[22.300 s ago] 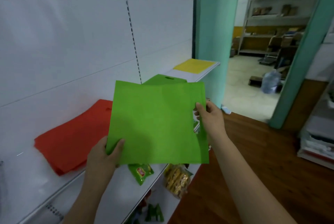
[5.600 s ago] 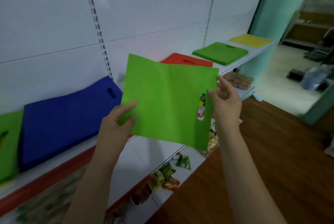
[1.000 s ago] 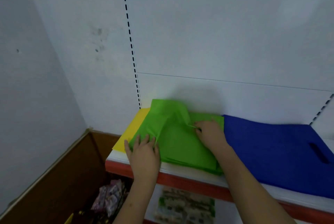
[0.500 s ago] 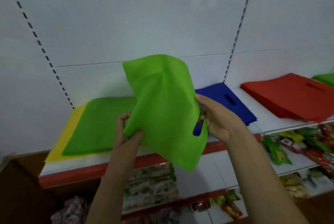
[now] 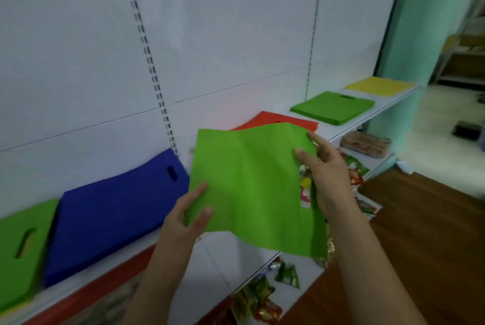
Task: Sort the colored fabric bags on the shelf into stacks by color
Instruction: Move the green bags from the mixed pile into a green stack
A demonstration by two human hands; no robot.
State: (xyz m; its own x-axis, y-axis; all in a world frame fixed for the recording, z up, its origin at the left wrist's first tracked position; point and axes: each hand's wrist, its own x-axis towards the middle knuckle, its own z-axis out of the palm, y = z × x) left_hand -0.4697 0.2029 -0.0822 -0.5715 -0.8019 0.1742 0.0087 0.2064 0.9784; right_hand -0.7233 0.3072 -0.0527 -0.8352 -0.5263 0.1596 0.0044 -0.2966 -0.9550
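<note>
Both hands hold one green bag in the air, in front of the shelf and above its front edge. The left hand pinches the lower left corner of the green bag, thumb on the near face and fingers behind it. The right hand grips the right edge, beside the cut-out handle, with the fingers curled round the fabric. The green bag hangs open and flat, a little creased, its handle side toward the right hand.

The landmark is the green stack on the shelf. It lies to the right of the green bag and farther away, past the red stack, whose near part is hidden behind the green bag. Beyond the green stack lies a yellow stack. To the left of the green bag lie a blue stack and a second green pile at the picture's edge.

I judge that the bag should go to the green stack, so the move goes rightward and away. The right hand is nearer to it and will probably lead, handle end first, which matches the handle slot there on the far side.
</note>
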